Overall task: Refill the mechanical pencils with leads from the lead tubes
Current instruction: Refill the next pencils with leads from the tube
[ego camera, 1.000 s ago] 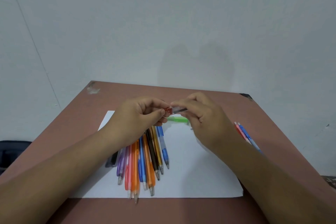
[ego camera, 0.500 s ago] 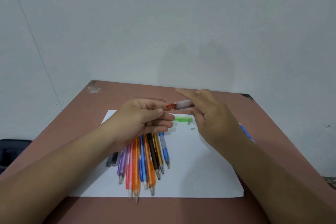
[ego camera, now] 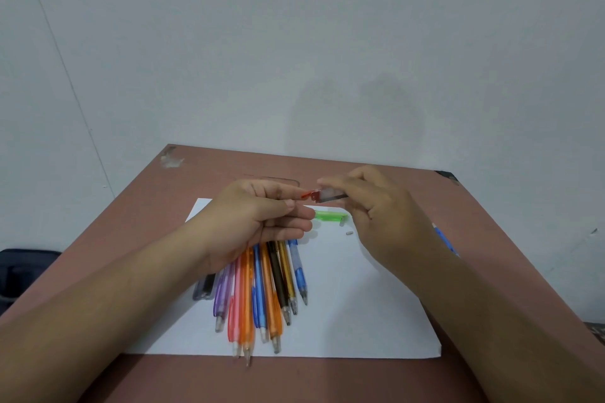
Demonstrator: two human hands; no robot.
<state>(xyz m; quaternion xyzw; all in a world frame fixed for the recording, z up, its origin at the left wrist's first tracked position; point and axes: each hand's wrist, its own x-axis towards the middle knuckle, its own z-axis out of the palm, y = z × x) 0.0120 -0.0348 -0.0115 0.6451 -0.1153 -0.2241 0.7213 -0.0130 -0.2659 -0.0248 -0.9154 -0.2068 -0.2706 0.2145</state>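
Brown table, frame centre: right hand pinches the horizontal lead tube, red cap toward open left hand.

A plain pale grey-white wall fills the upper half of the view, with a thin seam line running down it towards nine o'clock and two faint soft shadows just above the far edge of the table. The reddish-brown table spreads from the centre down to six o'clock, with a whitish scuff at its far corner near ten o'clock and a dark chipped corner near two o'clock. A dark blue-black object, partly cut off, sits low at nine o'clock beyond the table's edge
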